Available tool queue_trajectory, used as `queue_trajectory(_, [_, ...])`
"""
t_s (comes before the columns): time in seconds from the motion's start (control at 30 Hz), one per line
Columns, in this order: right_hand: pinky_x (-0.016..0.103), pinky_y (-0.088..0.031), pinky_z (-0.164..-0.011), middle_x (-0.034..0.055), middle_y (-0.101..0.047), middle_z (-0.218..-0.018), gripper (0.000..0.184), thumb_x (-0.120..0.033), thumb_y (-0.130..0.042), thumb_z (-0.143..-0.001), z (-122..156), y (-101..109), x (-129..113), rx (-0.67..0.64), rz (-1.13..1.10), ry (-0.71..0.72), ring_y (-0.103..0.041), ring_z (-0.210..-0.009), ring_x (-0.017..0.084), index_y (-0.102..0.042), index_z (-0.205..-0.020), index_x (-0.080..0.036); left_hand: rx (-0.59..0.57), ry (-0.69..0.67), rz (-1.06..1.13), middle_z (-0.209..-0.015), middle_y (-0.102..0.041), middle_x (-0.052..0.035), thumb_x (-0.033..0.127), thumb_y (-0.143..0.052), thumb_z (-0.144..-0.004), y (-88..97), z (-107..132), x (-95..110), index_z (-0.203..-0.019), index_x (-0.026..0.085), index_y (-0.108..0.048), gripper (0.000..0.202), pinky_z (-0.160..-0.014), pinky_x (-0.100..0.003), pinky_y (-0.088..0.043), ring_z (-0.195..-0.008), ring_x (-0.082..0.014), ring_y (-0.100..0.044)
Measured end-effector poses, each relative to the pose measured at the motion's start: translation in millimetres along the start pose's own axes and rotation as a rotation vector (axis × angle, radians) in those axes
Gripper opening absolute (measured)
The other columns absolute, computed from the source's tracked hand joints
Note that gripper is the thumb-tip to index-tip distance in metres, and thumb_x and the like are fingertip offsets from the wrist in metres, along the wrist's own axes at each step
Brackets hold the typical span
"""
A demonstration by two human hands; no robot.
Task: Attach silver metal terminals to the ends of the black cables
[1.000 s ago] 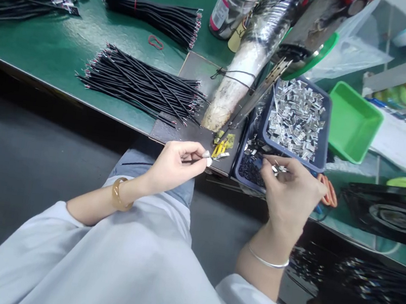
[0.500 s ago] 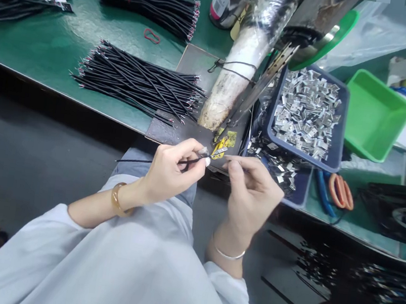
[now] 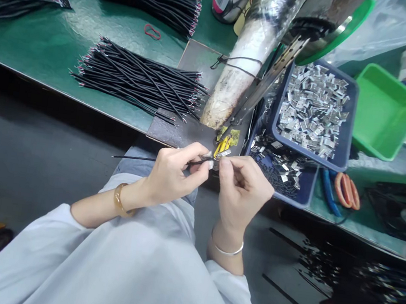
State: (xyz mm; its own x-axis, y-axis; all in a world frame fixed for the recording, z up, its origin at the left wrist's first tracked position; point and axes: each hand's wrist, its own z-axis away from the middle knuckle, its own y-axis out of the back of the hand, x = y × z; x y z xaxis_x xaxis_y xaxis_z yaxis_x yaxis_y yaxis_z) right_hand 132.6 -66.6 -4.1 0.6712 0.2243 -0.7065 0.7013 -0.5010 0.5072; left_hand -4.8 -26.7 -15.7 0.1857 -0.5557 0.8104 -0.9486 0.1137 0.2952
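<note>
A green desk [image 3: 51,52] runs across the view above a grey floor [image 3: 49,152], with a wrapped tube [image 3: 235,76] slanting down over a dark board [image 3: 186,132] at its edge. In front of that board, the left hand [image 3: 181,171] has its grip closed on a black cable [image 3: 133,157], whose free end trails left over the person's lap. The right hand [image 3: 243,187] is just beside it, thumb and forefinger drawn narrow near the cable's other end; whether that grip holds anything cannot be told. A small metal piece [image 3: 223,152] shows between the two hands, next to a yellow part [image 3: 222,145]. Loose cables [image 3: 137,81] lie piled on the left, below a banded bundle [image 3: 144,0]. To the right, a blue tray [image 3: 348,121] of metal pieces overlaps a lower bin [image 3: 305,195], beside a green tray [image 3: 383,116] and orange handles [image 3: 347,191].
</note>
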Motion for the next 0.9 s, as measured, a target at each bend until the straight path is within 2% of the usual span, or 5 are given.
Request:
queue_trajectory(0.23, [0.022,-0.033,-0.051,-0.0059,-0.055,-0.059,0.029,-0.021,-0.065,-0.094,1,0,-2,-0.041,0.041,0.035,-0.045,-0.052,0.006,-0.06,-0.066,-0.019,-0.036,-0.06,-0.023,-0.06,-0.053,0.008,0.01,-0.059,-0.087,1.1,5,-2,-0.084,0.016,-0.059,0.007,-0.05,-0.012,-0.038,-0.05,-0.0031,-0.046])
queue_trajectory(0.43, [0.021,-0.042,-0.05,-0.0048,-0.063,-0.058,0.02,-0.027,-0.067,-0.092,-2,6,1,-0.044,-0.187,-0.201,-0.054,-0.05,0.008,-0.069,-0.073,-0.02,-0.05,-0.209,-0.017,-0.073,-0.07,-0.0003,0.009,-0.059,-0.09,7.8,3,-2,-0.087,0.015,-0.064,0.009,-0.064,-0.018,-0.049,-0.064,-0.0082,-0.062])
queue_trajectory(0.67, [0.022,-0.039,-0.046,-0.0044,-0.064,-0.065,0.014,-0.026,-0.07,-0.091,3,12,0,-0.01,-0.063,-0.02,-0.055,-0.05,0.009,-0.078,-0.102,-0.028,-0.251,0.372,0.528,-0.056,-0.062,0.0022,0.019,-0.061,-0.09,17.9,-5,-2,-0.079,0.012,-0.072,0.017,-0.047,-0.017,-0.042,-0.048,-0.0063,-0.052])
queue_trajectory(0.77, [0.023,-0.035,-0.041,-0.0047,-0.062,-0.068,0.024,-0.029,-0.065,-0.095,4,11,-2,0.168,-0.135,0.029,-0.052,-0.045,0.008,-0.071,-0.118,-0.031,-0.177,0.429,0.53,-0.07,-0.074,-0.0035,0.022,-0.069,-0.084,18.0,-8,-3,-0.078,0.012,-0.078,0.015,-0.057,-0.018,-0.052,-0.06,-0.0103,-0.062])
queue_trajectory(0.9, [0.021,-0.049,-0.046,-0.0029,-0.074,-0.093,0.031,-0.015,-0.06,-0.097,4,11,-5,0.299,-0.121,0.099,-0.072,-0.063,0.011,-0.064,-0.122,-0.033,-0.119,0.418,0.436,-0.073,-0.076,-0.005,0.022,-0.068,-0.082,16.4,-11,-6,-0.076,0.012,-0.079,0.016,-0.058,-0.019,-0.053,-0.065,-0.0121,-0.064])
